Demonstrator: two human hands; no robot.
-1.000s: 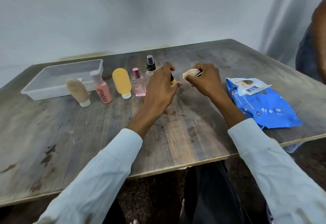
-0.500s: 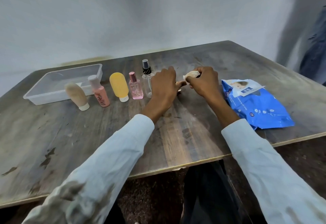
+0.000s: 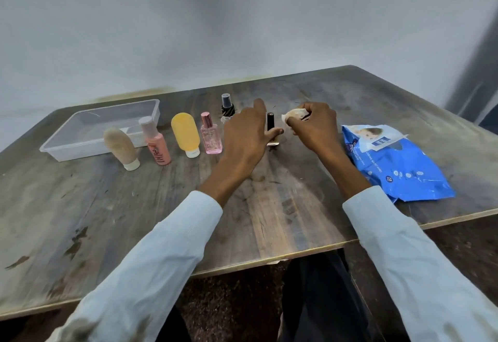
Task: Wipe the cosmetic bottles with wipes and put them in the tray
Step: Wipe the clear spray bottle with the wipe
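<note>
A small black bottle (image 3: 270,123) with a gold base stands upright on the table between my hands. My left hand (image 3: 246,139) holds it, thumb across its front and index finger pointing up; the other fingers are hidden. My right hand (image 3: 314,128) grips a crumpled wipe (image 3: 294,113) just right of the bottle's top, apart from it. Left of my hands stand a beige tube (image 3: 121,147), a pink bottle (image 3: 156,145), a yellow tube (image 3: 185,133), a pink perfume bottle (image 3: 210,135) and a clear spray bottle (image 3: 227,106). The clear plastic tray (image 3: 67,150) lies at the far left with nothing in it.
A blue pack of wipes (image 3: 393,166) lies to the right of my right hand, its flap lifted. The wooden table (image 3: 269,207) ends at a front edge close to my body, and a grey wall rises behind it.
The black bottle went from being held and wiped above the table to standing upright on it. My left index finger has straightened. The wipe has come off the bottle.
</note>
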